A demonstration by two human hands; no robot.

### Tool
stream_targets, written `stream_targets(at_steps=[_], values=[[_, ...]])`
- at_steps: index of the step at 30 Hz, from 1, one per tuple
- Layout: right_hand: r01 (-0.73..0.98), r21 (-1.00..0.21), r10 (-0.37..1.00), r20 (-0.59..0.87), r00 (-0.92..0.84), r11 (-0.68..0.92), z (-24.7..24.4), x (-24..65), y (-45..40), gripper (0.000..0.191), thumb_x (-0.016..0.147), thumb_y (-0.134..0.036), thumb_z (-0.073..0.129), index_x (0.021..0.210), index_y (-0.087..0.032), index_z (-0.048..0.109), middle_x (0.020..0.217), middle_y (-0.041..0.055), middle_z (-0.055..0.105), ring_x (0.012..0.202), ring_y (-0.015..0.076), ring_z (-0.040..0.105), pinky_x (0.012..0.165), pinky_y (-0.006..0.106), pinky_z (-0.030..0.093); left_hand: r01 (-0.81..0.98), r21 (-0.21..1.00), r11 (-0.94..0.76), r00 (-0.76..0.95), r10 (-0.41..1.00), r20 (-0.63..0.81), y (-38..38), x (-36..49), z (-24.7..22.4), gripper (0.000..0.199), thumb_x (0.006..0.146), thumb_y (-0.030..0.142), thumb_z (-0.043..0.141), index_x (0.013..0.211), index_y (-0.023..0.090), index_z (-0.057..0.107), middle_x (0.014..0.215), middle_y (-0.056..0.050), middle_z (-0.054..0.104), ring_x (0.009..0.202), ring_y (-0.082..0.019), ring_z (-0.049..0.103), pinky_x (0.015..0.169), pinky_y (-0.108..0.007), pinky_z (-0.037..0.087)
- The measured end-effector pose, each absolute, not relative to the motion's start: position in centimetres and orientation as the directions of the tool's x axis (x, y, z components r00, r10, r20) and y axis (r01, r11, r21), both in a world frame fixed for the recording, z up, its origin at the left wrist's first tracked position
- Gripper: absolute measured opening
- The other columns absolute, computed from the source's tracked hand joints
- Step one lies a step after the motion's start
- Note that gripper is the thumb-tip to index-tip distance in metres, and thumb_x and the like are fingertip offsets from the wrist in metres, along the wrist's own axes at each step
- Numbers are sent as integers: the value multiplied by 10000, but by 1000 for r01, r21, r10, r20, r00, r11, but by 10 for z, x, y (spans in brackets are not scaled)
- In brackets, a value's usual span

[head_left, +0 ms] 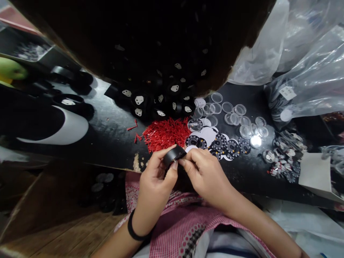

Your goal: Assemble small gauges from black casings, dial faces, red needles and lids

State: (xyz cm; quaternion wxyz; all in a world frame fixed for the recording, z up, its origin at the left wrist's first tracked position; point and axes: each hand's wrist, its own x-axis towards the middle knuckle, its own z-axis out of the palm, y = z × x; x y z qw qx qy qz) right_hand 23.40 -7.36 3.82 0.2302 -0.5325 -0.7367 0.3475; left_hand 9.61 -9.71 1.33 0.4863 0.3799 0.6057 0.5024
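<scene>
My left hand (157,175) is closed around a black round gauge housing (173,154), its fingers behind and the thumb at the front. At the housing's right edge, my right hand (205,170) pinches with thumb and forefinger; whether a small part is also between those fingertips is hidden. Just beyond both hands lies a heap of red gauge pointers (168,132). To its right are printed black dial discs (219,142) mixed with white discs (207,137). Clear round covers (240,109) spread farther back and right.
Many black housings (161,104) with pale inner plates pile up behind the pointers, below a large dark container (150,39). Small gauge mechanisms (287,154) and a plastic bag (309,79) stand right. A white-rimmed cylinder (76,125) is left. An open carton (64,211) sits below the table edge.
</scene>
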Motion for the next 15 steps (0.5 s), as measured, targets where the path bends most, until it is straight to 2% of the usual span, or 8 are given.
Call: stream_targets(at_steps=[4, 7, 9, 11, 13, 15], values=[[624, -764, 945, -59, -322, 165, 42, 233, -71, 270, 939, -191, 572, 688, -201, 474, 655, -35, 535, 633, 128, 484, 645, 265, 332, -2, 972, 235, -176, 957, -232, -97, 90, 10, 234, 795, 269, 711, 1025, 230, 691, 1022, -16, 730, 950, -219, 688, 893, -315, 532], [640, -732, 938, -4, -347, 234, 45, 236, -66, 209, 896, -179, 612, 702, -187, 535, 674, -30, 560, 641, 126, 504, 663, 269, 342, -111, 939, 327, -45, 942, -333, -95, 84, 3, 290, 866, 344, 658, 1142, 254, 669, 1171, -23, 714, 1055, -215, 680, 948, -325, 527], [656, -670, 919, 107, -379, 348, 44, 238, -62, 60, 901, -167, 589, 848, -165, 617, 795, 8, 625, 741, 150, 555, 728, 286, 362, -186, 913, 363, 4, 930, -368, -95, 82, -2, 376, 880, 379, 653, 1247, 300, 639, 1296, -19, 671, 1190, -224, 630, 1035, -340, 483], [690, -563, 883, 188, -429, 455, 41, 239, -59, 102, 915, -159, 549, 961, -142, 638, 883, 46, 654, 818, 179, 573, 767, 313, 362, -189, 910, 369, 4, 927, -375, -96, 81, -5, 439, 874, 406, 662, 1304, 327, 621, 1378, -17, 628, 1300, -244, 556, 1112, -377, 419], [723, -454, 852, 220, -476, 521, 38, 238, -57, 130, 922, -163, 514, 921, -132, 640, 863, 61, 658, 818, 199, 569, 759, 332, 352, -159, 913, 375, -38, 922, -385, -98, 84, -6, 466, 863, 436, 667, 1315, 327, 627, 1393, -23, 621, 1342, -267, 517, 1139, -422, 389], [737, -411, 844, 225, -487, 536, 37, 235, -55, 147, 915, -173, 499, 857, -138, 631, 814, 55, 651, 788, 199, 563, 744, 337, 350, -169, 900, 402, -92, 902, -421, -99, 90, -5, 481, 861, 470, 652, 1311, 302, 640, 1359, -41, 648, 1318, -286, 542, 1119, -442, 420]])
